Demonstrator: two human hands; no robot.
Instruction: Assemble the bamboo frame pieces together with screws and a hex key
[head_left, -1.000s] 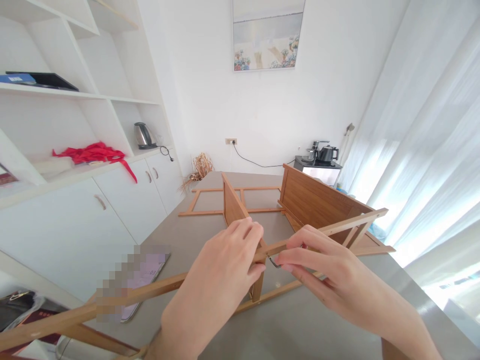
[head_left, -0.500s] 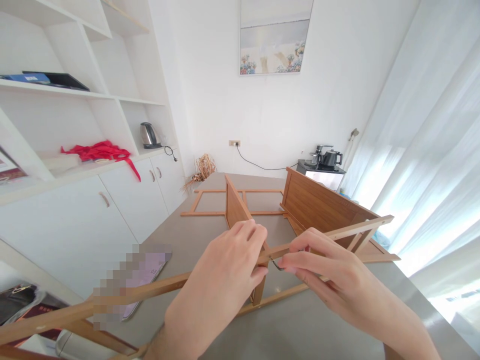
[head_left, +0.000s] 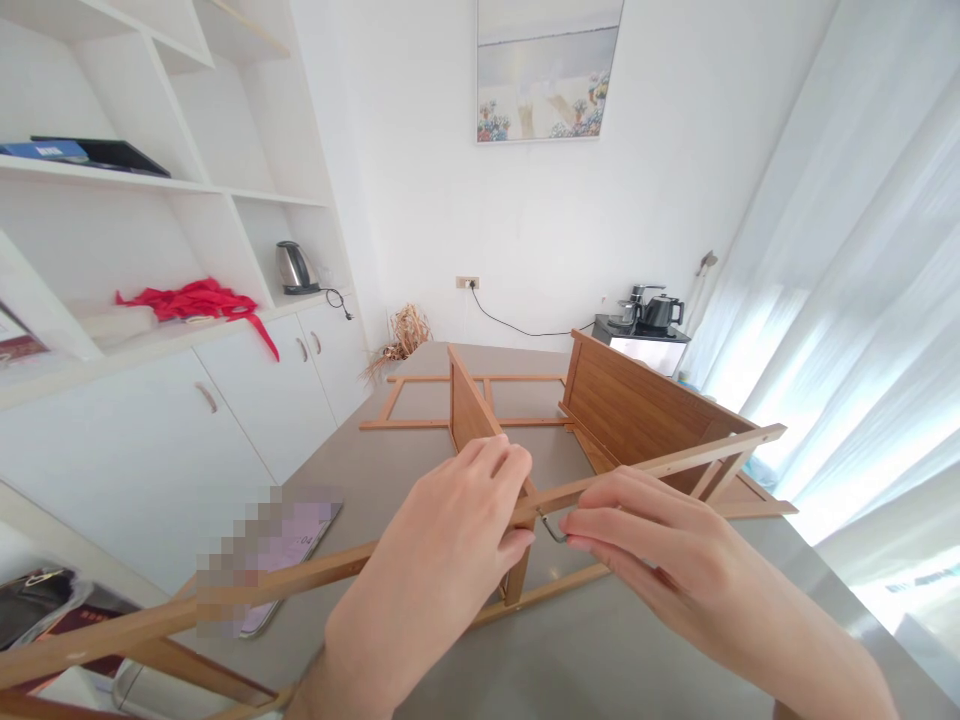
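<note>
A wooden frame lies across the table, its near rail (head_left: pixel 322 573) running from lower left to upper right. My left hand (head_left: pixel 450 550) is wrapped over this rail where an upright wooden panel (head_left: pixel 471 400) meets it. Just right of that joint, my right hand (head_left: pixel 660 545) pinches a small bent hex key (head_left: pixel 553 530) between thumb and fingers. The key's short end reaches the underside of the rail at the joint; the exact seat is too small to make out. A second wooden panel (head_left: pixel 645 400) stands at the right, joined to the frame.
A phone (head_left: pixel 292 550), partly blurred, lies on the grey table (head_left: pixel 600 650) at left. White cabinets (head_left: pixel 255 400) hold a kettle (head_left: pixel 294 268) and red cloth (head_left: pixel 199 300). Another kettle (head_left: pixel 660 313) stands on a small cabinet at back right, beside white curtains (head_left: pixel 840 250).
My right hand has shifted slightly, its fingers now flatter and closer together around the hex key, which shows more clearly. The left hand keeps its hold. The view has tilted a little.
</note>
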